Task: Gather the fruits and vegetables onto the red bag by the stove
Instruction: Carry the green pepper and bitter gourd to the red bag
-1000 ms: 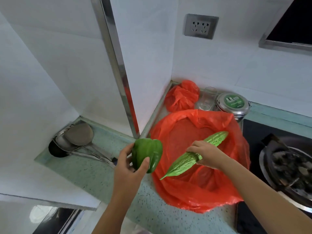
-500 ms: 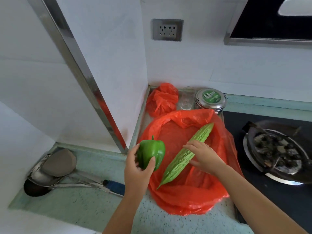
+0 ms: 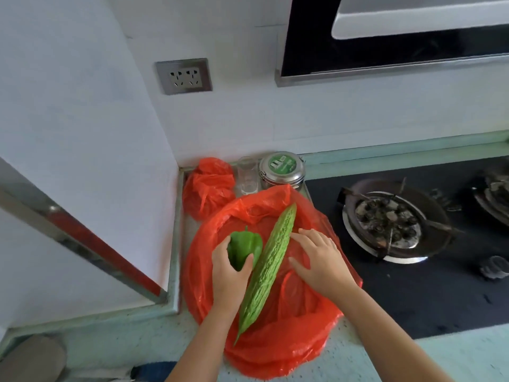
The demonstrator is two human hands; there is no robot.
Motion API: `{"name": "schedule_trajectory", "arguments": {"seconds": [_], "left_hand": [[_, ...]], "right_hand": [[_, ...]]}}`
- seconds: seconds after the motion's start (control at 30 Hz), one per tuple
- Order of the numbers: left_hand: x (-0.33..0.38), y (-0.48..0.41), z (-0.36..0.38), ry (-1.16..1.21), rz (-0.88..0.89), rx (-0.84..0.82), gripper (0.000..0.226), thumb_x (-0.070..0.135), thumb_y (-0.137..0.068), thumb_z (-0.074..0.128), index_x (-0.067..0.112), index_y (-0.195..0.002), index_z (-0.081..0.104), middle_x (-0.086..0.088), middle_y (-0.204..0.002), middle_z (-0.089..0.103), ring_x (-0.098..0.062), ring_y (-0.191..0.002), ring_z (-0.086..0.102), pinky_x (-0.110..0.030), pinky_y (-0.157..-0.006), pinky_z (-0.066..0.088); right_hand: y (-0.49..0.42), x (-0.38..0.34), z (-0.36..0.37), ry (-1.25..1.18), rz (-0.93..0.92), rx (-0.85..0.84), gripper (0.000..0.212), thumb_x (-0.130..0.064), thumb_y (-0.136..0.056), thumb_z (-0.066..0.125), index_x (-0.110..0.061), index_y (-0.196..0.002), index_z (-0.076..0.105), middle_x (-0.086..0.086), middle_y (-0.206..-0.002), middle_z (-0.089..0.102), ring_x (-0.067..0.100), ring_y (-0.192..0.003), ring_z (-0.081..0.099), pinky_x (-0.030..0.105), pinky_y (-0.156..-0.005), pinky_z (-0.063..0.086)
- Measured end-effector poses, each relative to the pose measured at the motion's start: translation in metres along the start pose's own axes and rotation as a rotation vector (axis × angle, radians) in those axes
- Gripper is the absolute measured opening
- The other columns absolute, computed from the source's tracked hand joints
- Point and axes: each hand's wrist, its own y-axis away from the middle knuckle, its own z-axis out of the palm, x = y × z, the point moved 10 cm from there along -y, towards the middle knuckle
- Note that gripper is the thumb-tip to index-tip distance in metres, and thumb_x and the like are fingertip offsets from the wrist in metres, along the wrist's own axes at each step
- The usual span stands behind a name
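A large red plastic bag (image 3: 297,334) is spread on the counter left of the stove. A long bumpy bitter gourd (image 3: 268,267) lies on it lengthwise, tip pointing toward me. My right hand (image 3: 321,261) hovers just right of the gourd with fingers spread, holding nothing. My left hand (image 3: 230,274) grips a green bell pepper (image 3: 243,248) over the bag's left side, beside the gourd.
A second, bunched red bag (image 3: 208,186), a clear glass (image 3: 248,175) and a steel tin with a green lid (image 3: 282,169) stand at the back corner. A gas burner (image 3: 391,221) lies to the right. A white wall with a steel edge (image 3: 91,244) flanks the left.
My right hand has let go of the bitter gourd, which now rests on the bag. My left hand has carried the pepper rightward over the bag. The view has shifted right.
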Motion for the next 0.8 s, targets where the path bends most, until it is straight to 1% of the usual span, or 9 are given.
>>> {"name": "schedule_trajectory", "arguments": {"seconds": [0.07,0.13,0.27,0.43,0.53,0.67,0.8], "left_hand": [[-0.003,-0.011,0.009,-0.002,0.007,-0.027,0.059,0.018,-0.081,0.069,0.011,-0.132,0.041,-0.001,-0.127,0.044,-0.005,-0.113,0.038,-0.017,-0.096,0.028],[-0.007,-0.021,0.017,0.004,0.01,-0.051,0.059,0.017,-0.081,0.068,0.011,-0.132,0.04,-0.002,-0.127,0.043,-0.01,-0.115,0.041,-0.021,-0.098,0.029],[-0.017,-0.043,0.031,-0.037,0.029,-0.077,0.061,0.014,-0.08,0.068,0.01,-0.133,0.039,-0.007,-0.131,0.042,-0.017,-0.12,0.042,-0.025,-0.1,0.03],[-0.035,-0.062,0.042,-0.101,0.025,-0.106,0.063,0.012,-0.081,0.067,0.007,-0.136,0.036,-0.014,-0.135,0.037,-0.024,-0.128,0.036,-0.024,-0.104,0.025],[-0.043,-0.066,0.046,-0.17,0.028,-0.12,0.065,0.014,-0.081,0.068,0.008,-0.137,0.036,-0.018,-0.139,0.035,-0.028,-0.131,0.032,-0.026,-0.105,0.022],[-0.043,-0.067,0.049,-0.22,0.064,-0.119,0.067,0.014,-0.079,0.07,0.007,-0.137,0.038,-0.023,-0.141,0.033,-0.033,-0.133,0.029,-0.03,-0.106,0.021],[-0.037,-0.067,0.045,-0.243,0.098,-0.086,0.066,0.012,-0.078,0.071,0.006,-0.136,0.041,-0.023,-0.143,0.032,-0.034,-0.133,0.028,-0.03,-0.105,0.021]], "right_hand": [[-0.001,0.002,0.0,0.008,0.027,0.006,0.05,-0.036,-0.087,0.054,-0.024,-0.133,0.042,0.001,-0.14,0.041,0.025,-0.135,0.025,0.049,-0.11,0.02],[-0.003,0.001,0.001,0.015,0.049,0.011,0.049,-0.036,-0.087,0.053,-0.024,-0.134,0.041,0.0,-0.141,0.04,0.024,-0.136,0.023,0.048,-0.11,0.018],[-0.009,0.001,0.006,-0.003,0.082,0.016,0.049,-0.034,-0.087,0.054,-0.023,-0.133,0.042,0.0,-0.14,0.041,0.024,-0.136,0.022,0.049,-0.11,0.017],[-0.014,0.007,0.017,-0.008,0.121,-0.017,0.049,-0.035,-0.088,0.052,-0.026,-0.135,0.04,-0.002,-0.141,0.039,0.022,-0.137,0.02,0.048,-0.11,0.015],[-0.015,0.011,0.02,-0.011,0.138,-0.019,0.048,-0.036,-0.088,0.052,-0.027,-0.134,0.04,-0.003,-0.142,0.038,0.022,-0.137,0.021,0.047,-0.11,0.014],[-0.014,0.016,0.022,-0.014,0.151,-0.029,0.048,-0.036,-0.088,0.052,-0.026,-0.134,0.041,-0.003,-0.142,0.038,0.022,-0.137,0.021,0.048,-0.11,0.016],[-0.01,0.016,0.019,-0.018,0.151,-0.025,0.048,-0.035,-0.088,0.053,-0.025,-0.133,0.042,-0.002,-0.14,0.04,0.023,-0.136,0.023,0.049,-0.11,0.017]]}}
